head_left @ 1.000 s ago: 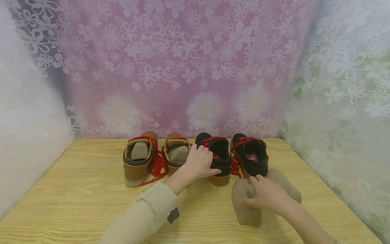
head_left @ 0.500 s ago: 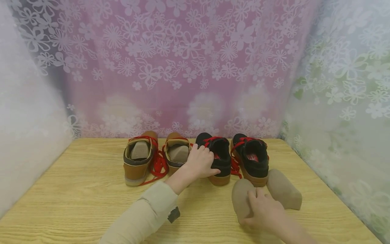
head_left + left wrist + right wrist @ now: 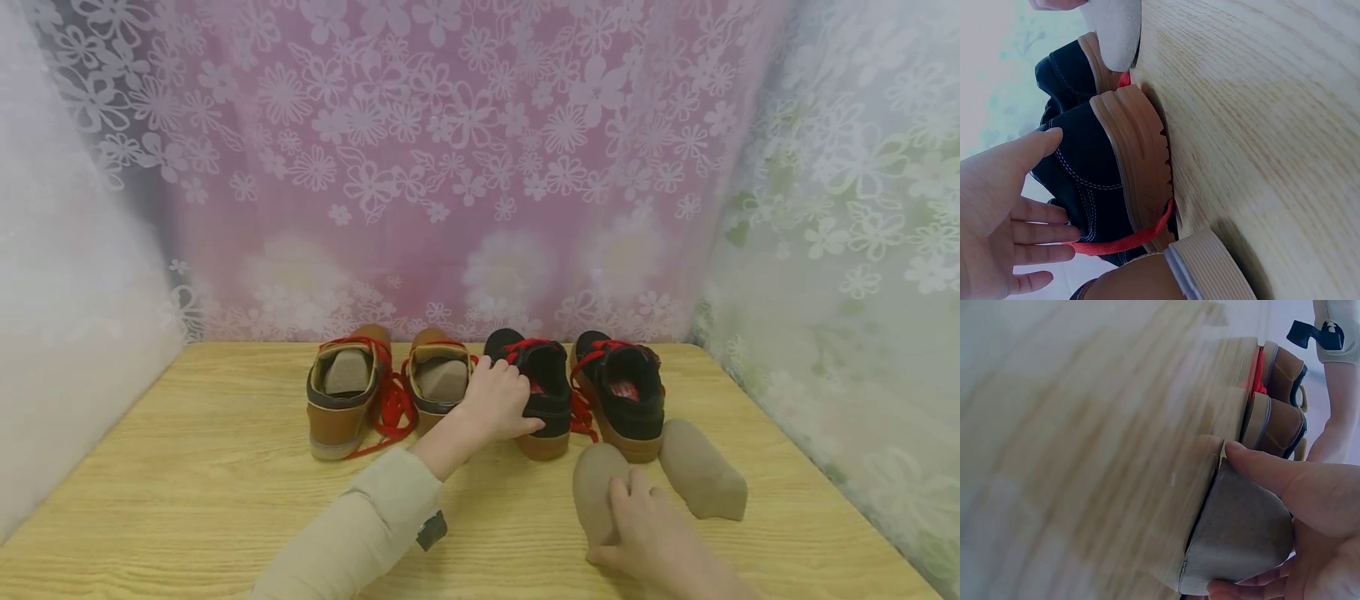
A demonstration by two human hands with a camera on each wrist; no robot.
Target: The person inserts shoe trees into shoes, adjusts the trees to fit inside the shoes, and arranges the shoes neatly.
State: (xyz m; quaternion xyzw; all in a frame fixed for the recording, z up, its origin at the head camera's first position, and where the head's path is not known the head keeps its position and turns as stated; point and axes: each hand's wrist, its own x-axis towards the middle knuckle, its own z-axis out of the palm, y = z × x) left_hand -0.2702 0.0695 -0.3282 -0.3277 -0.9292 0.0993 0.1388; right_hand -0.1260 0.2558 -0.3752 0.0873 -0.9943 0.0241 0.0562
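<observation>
a tapering grey-tan shoe filler (image 3: 596, 492), rounded at one end, sits on or just above a pale wood-grain table (image 3: 187, 483), gripped between the thumb and fingers of a person's right hand (image 3: 652, 537). a second filler (image 3: 705, 475) lies beside it. the left hand (image 3: 495, 398), fingers extended and thumb spread wide, is at the left black shoe (image 3: 551, 408); the right black shoe (image 3: 637, 421) shows a red-patterned insole (image 3: 624, 389). farther left, two red-laced brown shoes (image 3: 333, 421) each contain a filler. a pink floral curtain (image 3: 420, 208) hangs behind, pale floral sheeting (image 3: 840, 333) at right.
</observation>
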